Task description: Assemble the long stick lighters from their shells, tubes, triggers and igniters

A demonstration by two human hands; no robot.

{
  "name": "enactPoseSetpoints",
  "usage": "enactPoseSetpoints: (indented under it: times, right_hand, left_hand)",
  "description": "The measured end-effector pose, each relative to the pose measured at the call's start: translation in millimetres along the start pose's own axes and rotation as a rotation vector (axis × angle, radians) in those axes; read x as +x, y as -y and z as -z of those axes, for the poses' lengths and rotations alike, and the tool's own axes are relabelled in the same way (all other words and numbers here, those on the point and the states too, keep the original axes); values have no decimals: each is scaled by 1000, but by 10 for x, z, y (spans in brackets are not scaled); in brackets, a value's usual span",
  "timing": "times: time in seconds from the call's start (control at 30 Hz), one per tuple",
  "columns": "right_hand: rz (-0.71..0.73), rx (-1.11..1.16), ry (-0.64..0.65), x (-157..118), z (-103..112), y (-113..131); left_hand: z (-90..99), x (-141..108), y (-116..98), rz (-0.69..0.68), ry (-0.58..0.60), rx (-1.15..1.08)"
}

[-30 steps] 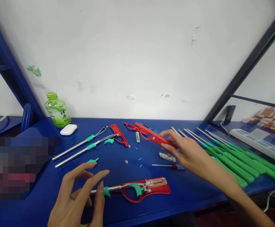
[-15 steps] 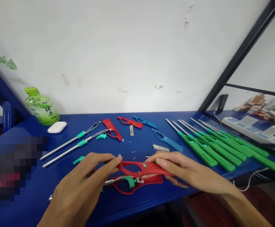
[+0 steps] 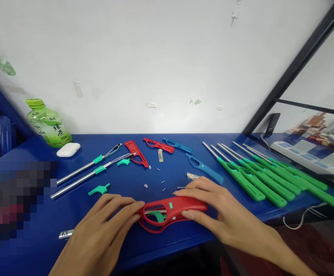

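Note:
A red lighter casing [image 3: 176, 203] lies near the table's front edge, its upper half over the lower one with a gap between them. Through its loop shows a green trigger [image 3: 158, 217]. My left hand [image 3: 109, 222] pinches the casing's narrow front end. My right hand [image 3: 213, 209] grips the wide handle end, thumb on the near side and fingers over the far side. A metal tube [image 3: 66, 234] sticks out left of my left hand; its middle is hidden. Beyond the casing lie a small metal clip [image 3: 146, 186] and several tiny pins [image 3: 163, 181].
Finished-looking green lighters [image 3: 259, 174] lie at the right. Loose metal tubes [image 3: 79, 184], a green trigger [image 3: 99, 189], red half-shells [image 3: 136, 153] and a blue half-shell [image 3: 205, 168] lie farther back. A green bottle [image 3: 50, 126] and white earbud case [image 3: 68, 150] stand back left.
The red upper half has come down over the lower half and its inner parts. My right hand has shifted its thumb to the near side of the handle. The view has moved slightly.

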State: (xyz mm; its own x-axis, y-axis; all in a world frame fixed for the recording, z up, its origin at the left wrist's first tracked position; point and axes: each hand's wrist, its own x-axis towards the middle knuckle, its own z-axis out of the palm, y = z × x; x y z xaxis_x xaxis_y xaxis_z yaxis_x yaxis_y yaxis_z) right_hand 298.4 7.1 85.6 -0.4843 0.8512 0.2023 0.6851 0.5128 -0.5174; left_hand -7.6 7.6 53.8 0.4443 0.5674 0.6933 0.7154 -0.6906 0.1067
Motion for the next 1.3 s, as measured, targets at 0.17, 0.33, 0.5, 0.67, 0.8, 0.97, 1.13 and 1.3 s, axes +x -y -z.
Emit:
enactPoseSetpoints:
  times: [0.17, 0.33, 0.5, 0.67, 0.8, 0.97, 1.13, 1.3]
  right_hand:
    - [7, -69, -20, -106, -239, -58]
    - [20, -96, -15, -126, -329, -73]
    - [19, -79, -22, -124, -315, -73]
    - [23, -52, -59, -160, -378, -95]
    - [62, -108, -112, -210, -470, -130]
    - [86, -180, -155, -249, -537, -160]
    - [68, -182, -165, -259, -558, -188]
    - [53, -151, -111, -232, -536, -197]
  left_hand:
    - [-72, -84, -12, 51, 1, -19]
    - [-87, -105, -18, 106, 33, -29]
    - [-122, -141, -11, 132, 75, -63]
    - [-146, -136, -16, 99, 40, -98]
    - [-140, -172, -26, 94, 56, -74]
    - [-49, -423, 89, 156, 118, 190]
    - [29, -452, 221, 168, 191, 145]
    - [-100, -276, 119, 90, 106, 78]
